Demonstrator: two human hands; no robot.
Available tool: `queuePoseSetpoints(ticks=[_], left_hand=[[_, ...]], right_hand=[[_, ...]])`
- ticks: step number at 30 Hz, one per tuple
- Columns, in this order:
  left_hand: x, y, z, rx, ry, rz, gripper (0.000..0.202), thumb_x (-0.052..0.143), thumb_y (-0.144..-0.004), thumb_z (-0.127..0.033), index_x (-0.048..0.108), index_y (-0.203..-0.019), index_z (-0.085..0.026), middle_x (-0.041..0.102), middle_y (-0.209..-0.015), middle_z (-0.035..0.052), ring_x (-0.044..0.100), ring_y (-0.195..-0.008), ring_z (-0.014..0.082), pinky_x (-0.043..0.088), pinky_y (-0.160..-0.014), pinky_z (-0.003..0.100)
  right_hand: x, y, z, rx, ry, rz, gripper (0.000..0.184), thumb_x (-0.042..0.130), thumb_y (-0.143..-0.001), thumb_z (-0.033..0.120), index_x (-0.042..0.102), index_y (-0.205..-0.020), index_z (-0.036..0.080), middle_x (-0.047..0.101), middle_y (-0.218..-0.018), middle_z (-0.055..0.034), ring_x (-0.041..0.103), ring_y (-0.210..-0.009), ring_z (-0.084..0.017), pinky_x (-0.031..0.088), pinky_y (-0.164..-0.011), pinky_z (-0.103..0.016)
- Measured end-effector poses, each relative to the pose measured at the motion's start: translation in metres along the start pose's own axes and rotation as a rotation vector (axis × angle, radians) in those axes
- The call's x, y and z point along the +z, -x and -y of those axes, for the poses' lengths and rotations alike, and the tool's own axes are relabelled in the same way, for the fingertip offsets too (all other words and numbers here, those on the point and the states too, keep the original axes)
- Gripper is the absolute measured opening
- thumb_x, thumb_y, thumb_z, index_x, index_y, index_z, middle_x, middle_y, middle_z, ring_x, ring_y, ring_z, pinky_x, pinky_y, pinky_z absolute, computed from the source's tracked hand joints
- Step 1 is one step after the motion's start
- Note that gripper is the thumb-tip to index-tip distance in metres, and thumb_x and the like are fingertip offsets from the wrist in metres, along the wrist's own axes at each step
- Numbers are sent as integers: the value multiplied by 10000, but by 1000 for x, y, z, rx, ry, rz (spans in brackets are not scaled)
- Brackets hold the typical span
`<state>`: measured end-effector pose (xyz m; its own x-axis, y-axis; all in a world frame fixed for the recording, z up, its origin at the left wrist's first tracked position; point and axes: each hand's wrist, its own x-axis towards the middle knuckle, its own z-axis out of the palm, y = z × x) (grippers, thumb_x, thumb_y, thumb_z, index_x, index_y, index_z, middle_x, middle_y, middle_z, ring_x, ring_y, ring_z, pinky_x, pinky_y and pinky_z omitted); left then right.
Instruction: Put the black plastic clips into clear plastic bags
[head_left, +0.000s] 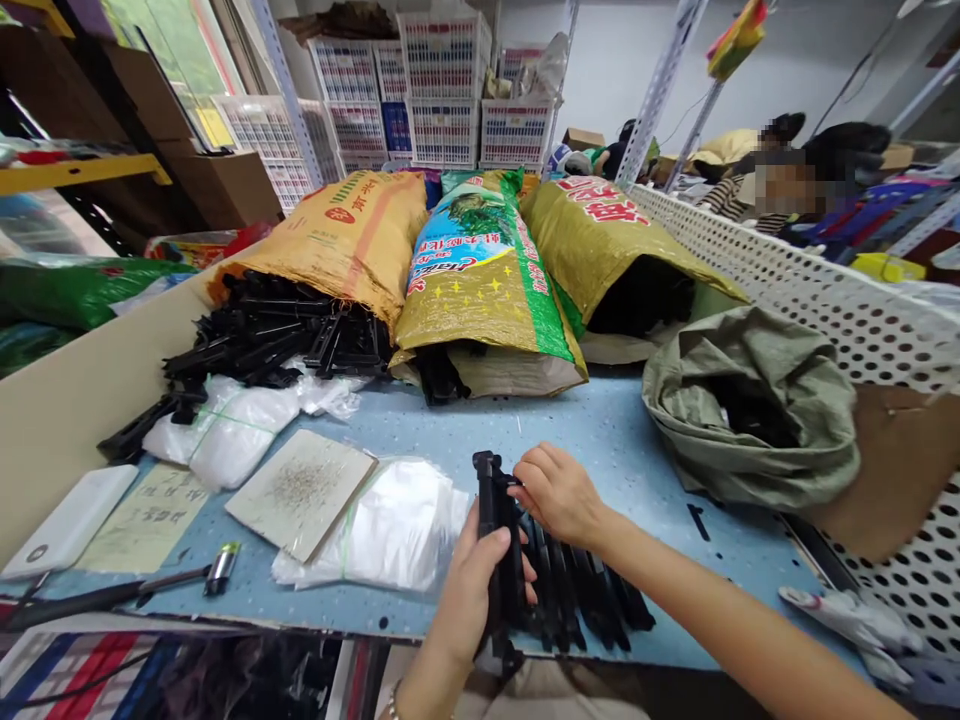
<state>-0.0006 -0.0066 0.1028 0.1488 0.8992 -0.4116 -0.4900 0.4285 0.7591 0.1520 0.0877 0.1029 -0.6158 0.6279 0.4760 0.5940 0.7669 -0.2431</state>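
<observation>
Left hand (469, 590) comes up from under the near edge of the counter (600, 430), fingers (491, 545) clamped round the mid-length of a black plastic bar (489, 495). Thumb on the front face, the rest wrapped behind. The bar's long axis is close to upright, leaning slightly away. Its top end sits above the hand and its bottom end runs down past the counter edge. Right hand (559, 495) reaches in from the right with a bent wrist and curled fingertips (521, 487) touching the bar's upper part, just above the left thumb. The thumb is hidden, so I can't tell if that's a closed pinch or only contact. So both hands are on the one bar: left low carrying it, right high on its right flank. Just right of the bar and under the right wrist, a row of black bars (592, 590) lies flat on the counter. They're packed side by side with long axes running near-to-far, near ends at the counter edge. That row is nearer the right hand. Left of the hands is a clear plastic bag (397, 530), touching a cardboard sheet (300, 490) with small bits on it. Farther back, an orange sack (352, 240) spills a pile of loose black parts (270, 340). A green printed sack (480, 270) and a yellow sack (600, 240) lie beside it, and an olive cloth bag (750, 400) sits open on the right.
</observation>
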Motion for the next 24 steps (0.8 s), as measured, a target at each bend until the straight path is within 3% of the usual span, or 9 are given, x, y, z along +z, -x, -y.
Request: queuePoseSetpoints(ticks=[2,5,7,10,13,16,18,21,24], left_hand=[[-1,4,0,29,-29,-43,600,650,-734,-426,455,-1260,-216,634,-858,34,611,-583,146,503,-524,259],[-8,2,-5,118,-62,-134,524,638,-744,-408,502,-1209,-208,637,-854,26,623,-670,161,508,-598,264],[-13,-1,-8,166,-94,-180,410,608,-770,-420,572,-1098,-177,649,-835,35,625,-719,173,499,-654,269],[-20,-5,-10,203,-175,-214,333,584,-793,-444,623,-954,-156,661,-826,49,623,-772,191,487,-723,282],[-27,-5,-5,225,-228,-241,351,605,-786,-457,618,-1001,-179,668,-882,52,622,-857,210,479,-759,284],[-42,-4,7,176,-255,-292,417,634,-767,-465,586,-1095,-211,661,-880,41,623,-840,210,483,-733,286],[-50,-6,19,108,-273,-299,449,652,-754,-462,577,-1121,-215,648,-820,23,620,-781,201,485,-712,290],[-51,-15,38,84,-241,-287,493,669,-745,-462,564,-1158,-213,656,-899,34,625,-843,205,485,-753,292],[-39,-29,47,100,-122,-295,531,658,-746,-515,551,-1168,-211,641,-1088,72,612,-999,230,489,-803,295]], right_hand=[[8,-6,2,55,-79,54,366,298,-974,410,552,-842,182,550,-773,-63,486,-750,-200,400,-689,-331],[11,1,22,255,-290,174,423,182,-1000,402,517,-836,203,536,-742,-15,490,-697,-154,387,-646,-277],[11,14,41,195,-336,235,459,164,-996,431,517,-812,203,534,-727,-11,480,-682,-150,375,-649,-280],[12,40,67,-1,-202,204,439,238,-978,449,540,-800,183,559,-758,-53,468,-717,-184,358,-679,-328],[12,66,78,133,-152,212,369,274,-984,344,537,-778,188,567,-731,-44,482,-688,-177,372,-651,-315],[7,96,68,406,-97,217,328,300,-980,342,570,-858,202,610,-809,-51,553,-761,-186,431,-699,-325],[9,118,55,543,58,161,330,371,-945,421,566,-1092,200,615,-1080,-121,560,-1010,-262,452,-818,-409],[21,139,31,588,249,132,547,434,-893,457,423,-1346,152,443,-1389,-196,338,-1315,-375,390,-951,-546],[27,137,5,569,271,171,496,393,-901,310,426,-1361,126,454,-1399,-190,272,-1367,-361,351,-998,-575]])
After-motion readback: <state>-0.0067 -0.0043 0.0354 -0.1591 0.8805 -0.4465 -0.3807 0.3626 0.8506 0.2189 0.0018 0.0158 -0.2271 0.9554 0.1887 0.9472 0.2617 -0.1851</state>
